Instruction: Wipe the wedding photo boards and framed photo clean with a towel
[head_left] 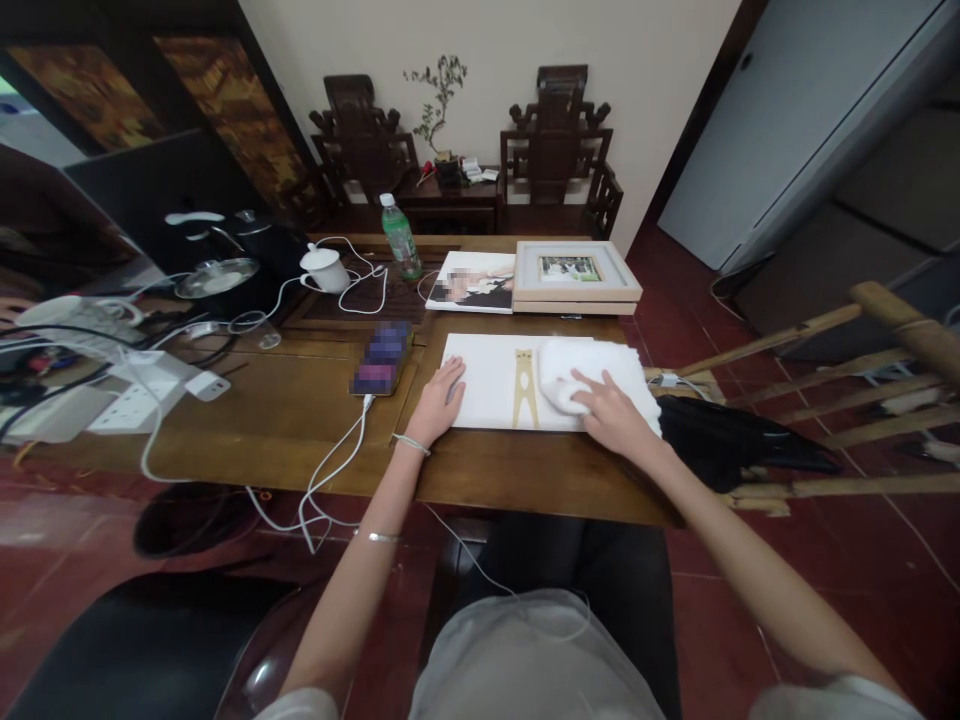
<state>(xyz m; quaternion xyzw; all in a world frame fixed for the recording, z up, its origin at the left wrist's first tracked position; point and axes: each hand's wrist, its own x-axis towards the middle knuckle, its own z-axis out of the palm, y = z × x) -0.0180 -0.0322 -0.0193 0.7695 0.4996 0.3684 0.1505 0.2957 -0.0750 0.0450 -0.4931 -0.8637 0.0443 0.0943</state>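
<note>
Grip: our right hand clenches the cloth, bunched just ahead of its knuckles on the white panel; the panel's long axis runs leftward from that hand to our left hand, laid flat and open there

This is a living room in a home, furnished in a traditional style. At 12 o'clock, against a plain cream wall, two carved dark wooden armchairs flank a small side table with a potted sprig. The long wooden counter carries household things: an electric kettle at 10 o'clock with a white lidded cup beside it, a water bottle at 11 o'clock, a framed photograph and a loose photo print at 12 o'clock, and power strips with tangled white cables at 9 o'clock. Gilt lacquered panels stand farther back at 10 o'clock. The floor is dark red tile, and a grey door is at 2 o'clock.
</note>
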